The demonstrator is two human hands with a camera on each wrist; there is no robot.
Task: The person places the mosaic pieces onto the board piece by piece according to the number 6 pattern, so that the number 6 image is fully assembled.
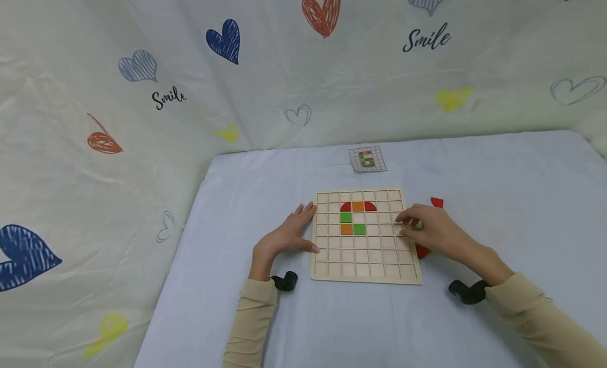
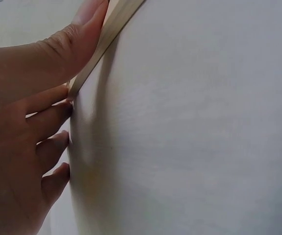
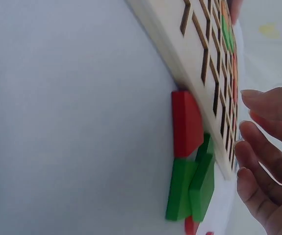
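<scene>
A wooden grid board (image 1: 360, 256) lies on the table, with several colored tiles set in its upper left cells. These are red rounded tiles (image 1: 345, 206), orange squares (image 1: 358, 206) and green squares (image 1: 346, 218). My left hand (image 1: 290, 233) rests at the board's left edge, fingers spread; its thumb (image 2: 74, 46) touches the rim in the left wrist view. Over the board's right edge hovers my right hand (image 1: 433, 229), fingers loosely bent, with no tile visible between them. Beside that edge, partly under the hand, lie loose green blocks (image 3: 202, 188) and a red block (image 3: 186, 125).
A small pattern card (image 1: 367, 158) showing a 6-like figure lies beyond the board. Another red piece (image 1: 437, 202) sits past the right hand. Black wrist devices (image 1: 285, 281) are on both wrists. A cloth printed with hearts (image 1: 322, 12) hangs behind the white-covered table (image 1: 360, 326).
</scene>
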